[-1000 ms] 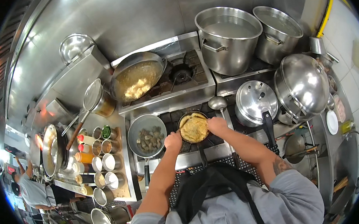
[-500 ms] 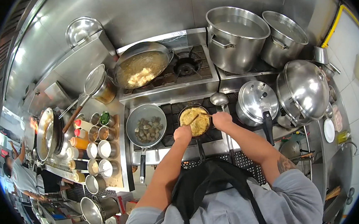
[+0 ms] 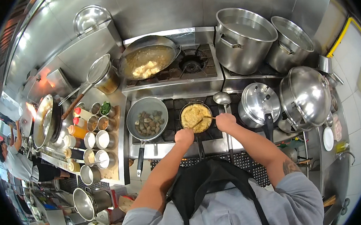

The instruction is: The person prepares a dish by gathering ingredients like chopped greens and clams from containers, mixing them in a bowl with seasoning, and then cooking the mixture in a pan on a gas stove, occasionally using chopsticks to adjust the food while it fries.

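Note:
On the front burner sits a small black frying pan (image 3: 200, 148) holding yellow, egg-like food (image 3: 192, 111). My left hand (image 3: 184, 137) is closed at the pan's near left, gripping a slim brown utensil (image 3: 197, 123) whose end reaches into the food. My right hand (image 3: 225, 122) is closed at the pan's right, on another slim brown utensil (image 3: 210, 117) pointing in from that side. Their exact kind is hard to make out. Left of my hands stands a grey pan (image 3: 132, 123) with several clams (image 3: 149, 124). A ladle (image 3: 222, 98) lies beyond my right hand.
Behind, a wok (image 3: 172, 53) holds oil and pale frying pieces. Large stockpots (image 3: 243, 53) stand at the back right, a pressure cooker (image 3: 258, 103) and domed pot (image 3: 307, 97) nearer. Sauce bottles (image 3: 77, 131) and steel cups (image 3: 103, 139) fill the left counter. Another person (image 3: 21, 163) works far left.
The whole view has shifted slightly. Both hands keep their grips at the pan, and the utensil ends now meet lower in the food. At far left, the other person's arm has changed position.

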Available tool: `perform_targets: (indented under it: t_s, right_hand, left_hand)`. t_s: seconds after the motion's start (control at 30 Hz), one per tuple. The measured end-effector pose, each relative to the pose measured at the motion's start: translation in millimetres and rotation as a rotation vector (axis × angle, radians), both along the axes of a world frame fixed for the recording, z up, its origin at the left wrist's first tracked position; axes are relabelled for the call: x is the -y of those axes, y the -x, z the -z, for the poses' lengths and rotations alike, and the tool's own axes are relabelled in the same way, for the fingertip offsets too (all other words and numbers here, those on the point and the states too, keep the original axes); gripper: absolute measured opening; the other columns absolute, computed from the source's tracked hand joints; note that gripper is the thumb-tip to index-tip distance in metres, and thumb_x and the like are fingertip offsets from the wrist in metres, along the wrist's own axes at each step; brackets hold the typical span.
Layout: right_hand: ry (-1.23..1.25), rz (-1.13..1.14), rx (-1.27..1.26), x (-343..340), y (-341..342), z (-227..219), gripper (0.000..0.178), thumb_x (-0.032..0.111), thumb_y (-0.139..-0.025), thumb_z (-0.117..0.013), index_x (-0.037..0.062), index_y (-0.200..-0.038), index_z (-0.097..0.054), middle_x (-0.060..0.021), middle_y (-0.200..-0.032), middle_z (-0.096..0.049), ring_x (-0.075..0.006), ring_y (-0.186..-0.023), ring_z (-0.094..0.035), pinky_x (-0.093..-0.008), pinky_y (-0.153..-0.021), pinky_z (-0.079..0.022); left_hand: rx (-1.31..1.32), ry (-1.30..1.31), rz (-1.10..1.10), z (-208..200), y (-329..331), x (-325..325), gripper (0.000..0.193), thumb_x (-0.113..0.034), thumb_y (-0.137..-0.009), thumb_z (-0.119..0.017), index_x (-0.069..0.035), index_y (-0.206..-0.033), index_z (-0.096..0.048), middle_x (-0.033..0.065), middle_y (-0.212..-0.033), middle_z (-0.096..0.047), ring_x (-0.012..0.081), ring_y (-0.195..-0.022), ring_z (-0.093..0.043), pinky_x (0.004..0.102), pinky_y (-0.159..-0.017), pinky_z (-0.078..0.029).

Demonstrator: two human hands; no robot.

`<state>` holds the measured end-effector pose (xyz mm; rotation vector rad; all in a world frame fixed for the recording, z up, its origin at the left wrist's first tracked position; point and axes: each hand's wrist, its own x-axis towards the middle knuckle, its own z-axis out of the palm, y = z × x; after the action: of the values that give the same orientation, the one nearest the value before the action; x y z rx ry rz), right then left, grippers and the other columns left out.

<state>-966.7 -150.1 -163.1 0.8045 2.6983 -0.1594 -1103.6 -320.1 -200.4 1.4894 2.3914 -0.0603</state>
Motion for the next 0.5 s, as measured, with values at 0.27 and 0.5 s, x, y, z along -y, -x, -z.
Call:
perform_targets:
  t_s: [0.27, 0.5]
  right_hand:
    - [-0.003, -0.005, 0.032, -3, -5, -22, 0.021, 0.013, -0.081, -0.052, 0.0057, -0.089, -0.071, -0.014, -0.092, -0.069, -0.0307, -0.087, -0.068, -0.0418, -0.072, -0.055]
    - [0.001, -0.037, 0.096, 10, 1, -16, 0.023, 0.014, -0.081, -0.053, 0.0065, -0.092, -0.072, -0.0127, -0.094, -0.069, -0.0294, -0.089, -0.068, -0.0409, -0.073, -0.055]
  left_hand:
    - [0.005, -0.001, -0.044, -32, 5, 8, 0.022, -0.015, -0.087, -0.048, -0.006, -0.095, -0.067, 0.0172, -0.101, -0.065, 0.0317, -0.089, -0.067, 0.0421, -0.075, -0.054]
    - [0.028, 0.057, 0.013, -3, -9, 4, 0.023, -0.015, -0.086, -0.049, -0.006, -0.095, -0.068, 0.0168, -0.103, -0.066, 0.031, -0.093, -0.066, 0.0415, -0.077, -0.054]
